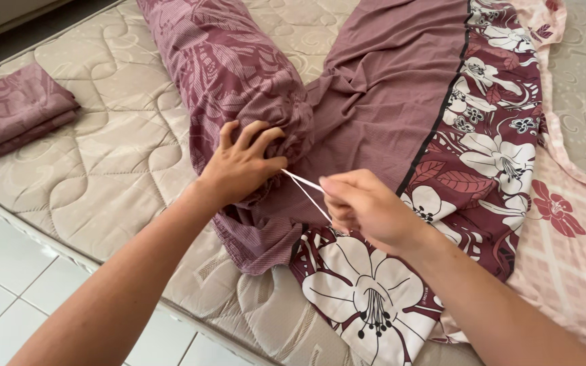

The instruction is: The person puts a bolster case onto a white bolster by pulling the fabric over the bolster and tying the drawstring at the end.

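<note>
**Bolster cover drawn shut at mattress edge**

Quilted beige mattress [123, 169] fills our view. Near its front edge, our left hand [242, 166] grips the gathered end of a maroon bolster [232, 64], fingers curled into the cloth, while our right hand [364, 207] pinches taut white drawstrings [306, 186]. Folded covers [18, 108] lie by the left edge.

We see a long bolster [228, 61] in a mauve patterned cover, lying on the bed from the top centre of the frame down toward the middle. Its near end is gathered into tight puckers at the centre of the frame. From that gathered end a thin white drawstring [306, 186] runs out in two taut strands, slanting down and to the right, just left of the frame's centre.
</note>
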